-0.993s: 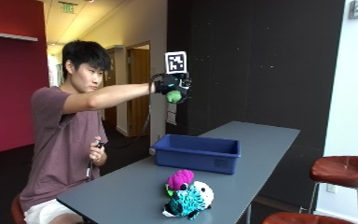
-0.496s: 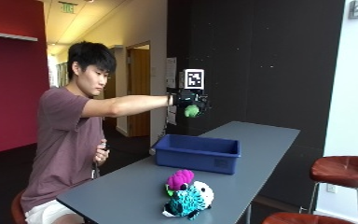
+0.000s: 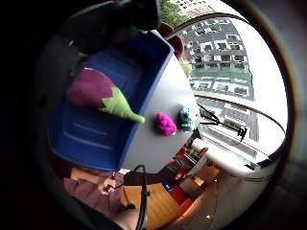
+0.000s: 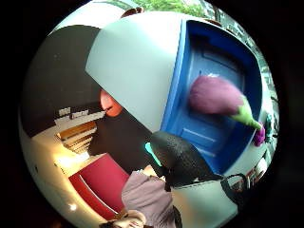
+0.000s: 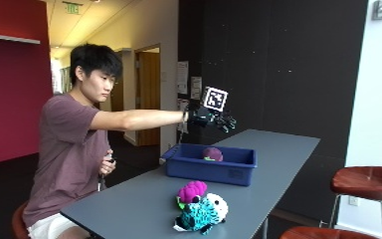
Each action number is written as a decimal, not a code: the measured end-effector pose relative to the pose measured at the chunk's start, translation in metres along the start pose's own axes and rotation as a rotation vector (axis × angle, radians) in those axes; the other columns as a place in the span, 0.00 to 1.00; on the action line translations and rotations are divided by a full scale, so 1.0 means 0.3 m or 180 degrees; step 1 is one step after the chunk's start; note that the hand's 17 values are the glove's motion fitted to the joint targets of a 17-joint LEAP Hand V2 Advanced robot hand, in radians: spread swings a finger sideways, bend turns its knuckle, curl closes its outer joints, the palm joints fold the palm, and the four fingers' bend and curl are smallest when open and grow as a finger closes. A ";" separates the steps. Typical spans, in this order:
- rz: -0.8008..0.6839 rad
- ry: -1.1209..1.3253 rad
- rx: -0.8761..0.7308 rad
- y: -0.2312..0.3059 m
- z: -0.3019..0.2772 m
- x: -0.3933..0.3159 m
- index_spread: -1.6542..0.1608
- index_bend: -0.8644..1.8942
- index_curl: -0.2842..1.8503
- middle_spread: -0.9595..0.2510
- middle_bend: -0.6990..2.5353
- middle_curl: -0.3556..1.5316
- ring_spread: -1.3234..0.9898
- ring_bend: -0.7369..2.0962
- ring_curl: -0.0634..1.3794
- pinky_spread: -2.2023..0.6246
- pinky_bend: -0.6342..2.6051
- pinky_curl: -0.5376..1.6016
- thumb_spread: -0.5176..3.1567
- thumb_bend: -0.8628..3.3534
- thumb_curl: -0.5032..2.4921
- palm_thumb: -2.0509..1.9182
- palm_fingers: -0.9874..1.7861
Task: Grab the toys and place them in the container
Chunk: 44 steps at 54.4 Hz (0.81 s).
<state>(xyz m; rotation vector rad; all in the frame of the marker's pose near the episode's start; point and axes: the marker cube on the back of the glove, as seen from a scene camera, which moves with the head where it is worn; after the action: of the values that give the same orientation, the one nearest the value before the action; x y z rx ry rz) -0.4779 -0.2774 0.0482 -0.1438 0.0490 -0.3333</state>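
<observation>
My gloved right hand (image 5: 215, 119) hovers above the blue container (image 5: 234, 173) with its fingers spread, holding nothing. A purple eggplant toy (image 5: 211, 154) with a green stem shows inside the container's walls, below the hand; the palm views show the eggplant (image 3: 98, 93) (image 4: 216, 96) over the container's blue floor (image 3: 91, 136) (image 4: 199, 137). Whether it rests on the floor I cannot tell. A pink toy (image 5: 192, 191) (image 3: 166, 123) and a teal and white plush (image 5: 202, 212) (image 3: 186, 118) lie together on the grey table (image 5: 131, 204) near its front end.
The container stands mid-table toward the person's side. Two brown stools (image 5: 366, 181) stand to the right of the table. The person's bare left hand (image 5: 106, 167) stays near the torso. A dark wall runs behind the table.
The hand carried the eggplant from a raised position out over the container and lowered a little. Its fingers have spread and let the toy go; the eggplant is now in the container.
</observation>
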 end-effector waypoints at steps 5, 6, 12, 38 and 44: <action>0.0218 -0.0022 0.0066 -0.014 0.004 -0.008 0.81 0.31 0.36 0.78 0.26 0.45 0.55 0.46 0.28 0.78 0.55 0.45 0.44 0.19 0.35 0.51 0.19; 0.0087 -0.0048 0.0077 -0.009 0.004 -0.011 0.81 0.31 0.35 0.79 0.26 0.44 0.56 0.45 0.27 0.78 0.55 0.45 0.44 0.19 0.35 0.51 0.19; -0.0522 -0.0103 0.0156 0.019 0.002 -0.013 0.82 0.31 0.30 0.81 0.25 0.41 0.57 0.43 0.26 0.79 0.53 0.44 0.45 0.20 0.33 0.51 0.21; 0.0076 -0.0111 0.0414 0.360 -0.217 0.451 0.83 0.33 0.22 0.81 0.26 0.34 0.58 0.40 0.25 0.79 0.49 0.41 0.46 0.19 0.28 0.51 0.25; 0.0643 -0.0150 0.0364 0.408 -0.159 0.632 0.82 0.33 0.21 0.81 0.26 0.34 0.58 0.40 0.25 0.79 0.47 0.41 0.46 0.19 0.28 0.50 0.26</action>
<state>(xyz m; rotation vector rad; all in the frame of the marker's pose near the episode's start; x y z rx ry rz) -0.2629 -0.2318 -0.0216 -0.0328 -0.0025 -0.1304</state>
